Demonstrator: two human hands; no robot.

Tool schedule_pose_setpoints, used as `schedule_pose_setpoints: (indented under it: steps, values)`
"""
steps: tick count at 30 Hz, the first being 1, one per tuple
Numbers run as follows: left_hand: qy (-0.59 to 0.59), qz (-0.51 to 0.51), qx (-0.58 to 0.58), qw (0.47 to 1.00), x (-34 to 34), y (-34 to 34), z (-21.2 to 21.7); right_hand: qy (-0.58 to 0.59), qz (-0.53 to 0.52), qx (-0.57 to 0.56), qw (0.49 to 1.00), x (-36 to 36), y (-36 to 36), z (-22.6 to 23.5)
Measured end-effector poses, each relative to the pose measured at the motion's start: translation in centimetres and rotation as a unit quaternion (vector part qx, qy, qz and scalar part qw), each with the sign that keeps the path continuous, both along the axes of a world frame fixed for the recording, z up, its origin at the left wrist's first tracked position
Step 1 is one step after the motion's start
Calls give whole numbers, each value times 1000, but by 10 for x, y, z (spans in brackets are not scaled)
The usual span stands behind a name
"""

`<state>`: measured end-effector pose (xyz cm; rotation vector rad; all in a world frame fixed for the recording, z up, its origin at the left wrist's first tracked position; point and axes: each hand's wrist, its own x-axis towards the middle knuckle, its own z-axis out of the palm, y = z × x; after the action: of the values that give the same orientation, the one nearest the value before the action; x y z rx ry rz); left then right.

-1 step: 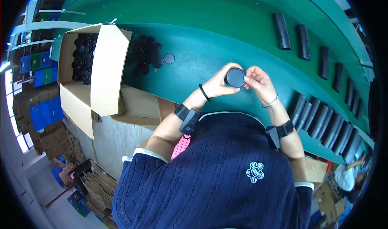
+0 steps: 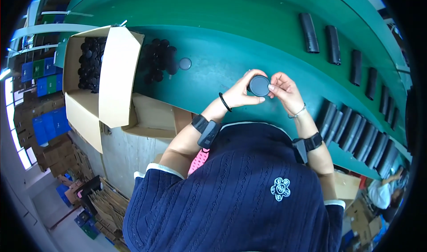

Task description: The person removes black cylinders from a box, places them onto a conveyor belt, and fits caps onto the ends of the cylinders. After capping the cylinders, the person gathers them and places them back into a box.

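Note:
A round black cap (image 2: 259,86), its flat face turned up, is held over the green table between both hands. My left hand (image 2: 238,93) curls round its left side, thumb below and fingers above. At the cap's right edge, the thumb and fingertips of my right hand (image 2: 287,94) pinch the rim. One loose cap (image 2: 185,64) lies flat on the table to the left. Beside it is a pile of black caps (image 2: 159,55), partly dark and blurred.
An open carton (image 2: 118,76) at the left contains many black caps (image 2: 91,58). Several dark tubes (image 2: 354,134) lie side by side at the right. More tubes (image 2: 310,33) rest spaced out on the green belt (image 2: 240,14) beyond. Another person (image 2: 380,193) is at far right.

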<state>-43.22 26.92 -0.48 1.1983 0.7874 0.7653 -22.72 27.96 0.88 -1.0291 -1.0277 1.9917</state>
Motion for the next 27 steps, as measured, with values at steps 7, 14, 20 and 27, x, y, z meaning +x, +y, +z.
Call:
schedule_pose_setpoints:
  steps: [7, 14, 20, 27]
  values:
    - [84, 18, 143, 986, 11, -14, -12, 40, -26, 0, 999, 5, -20, -10]
    - [-212, 185, -122, 952, 9, -1, -28, -214, 99, 249, 939, 5, -6, -34]
    - [-101, 382, -231, 889, 13, -1, -9, -241, 3, 182, 953, 1, 37, -67]
    - [-47, 283, -295, 911, -75, -63, -42, -592, -86, 170, 783, 5, 157, -69]
